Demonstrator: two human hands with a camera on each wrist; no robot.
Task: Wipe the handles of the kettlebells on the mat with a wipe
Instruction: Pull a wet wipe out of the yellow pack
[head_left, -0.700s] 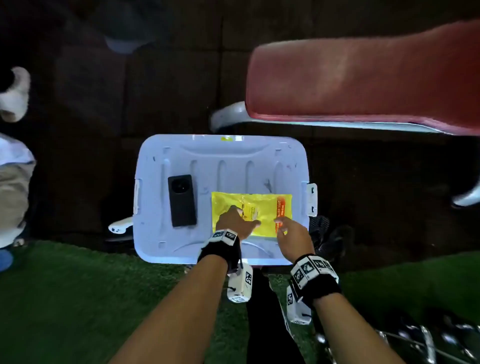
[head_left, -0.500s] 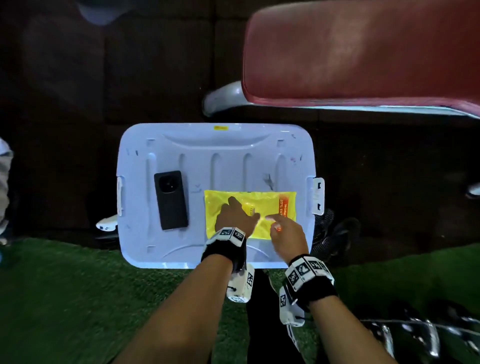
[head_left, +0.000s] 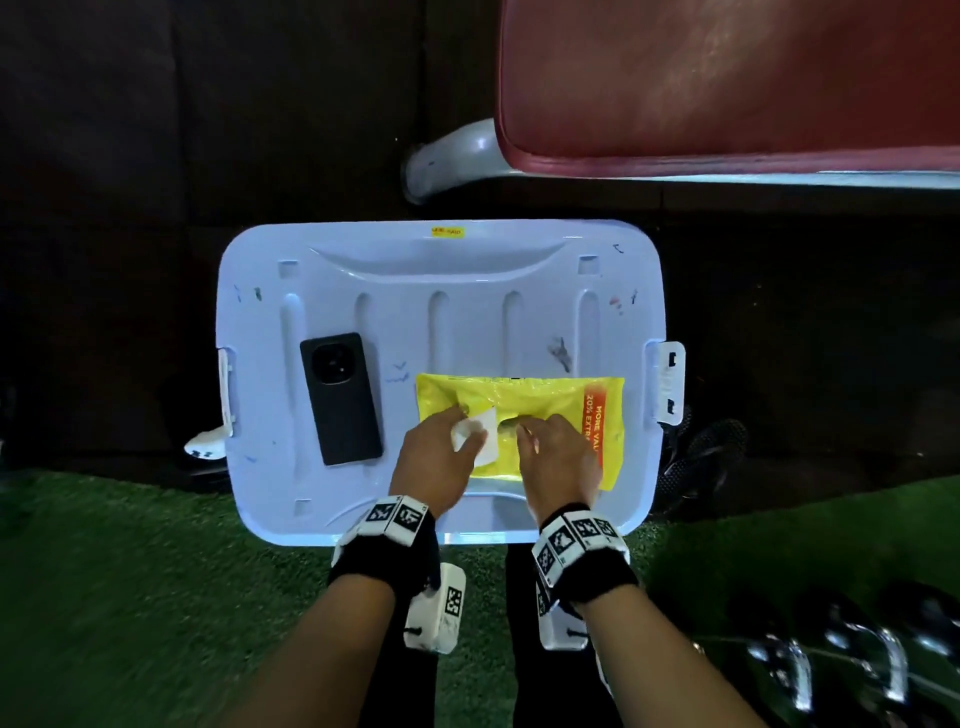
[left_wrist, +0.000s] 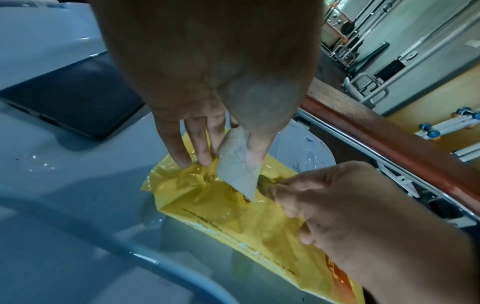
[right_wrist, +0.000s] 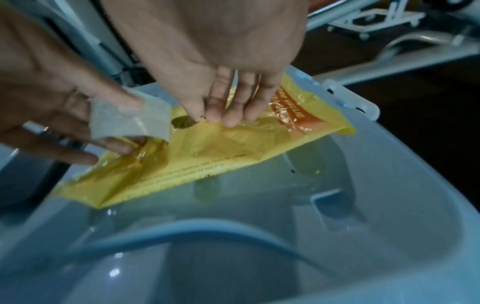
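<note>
Since half a second ago the left hand (head_left: 441, 457) has peeled the pack's white flap (head_left: 480, 434) back, pinching it between thumb and fingers, while the right hand (head_left: 558, 452), fingertips pressing the yellow wipe pack (head_left: 524, 400) onto the bin lid (head_left: 441, 312), should reach into the opening for a wipe, kettlebells (head_left: 841, 660) waiting lower right.

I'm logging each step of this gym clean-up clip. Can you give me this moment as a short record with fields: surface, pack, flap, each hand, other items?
surface: pale bin lid on the floor
pack: yellow wipes pack lying flat on the lid
flap: white flap peeled up, opening uncovered
left hand: left hand pinches the flap
right hand: right hand presses the pack with straight fingers beside the opening
wipe: none out yet
other items: black phone on the lid, left of the pack; red bench pad beyond
</note>
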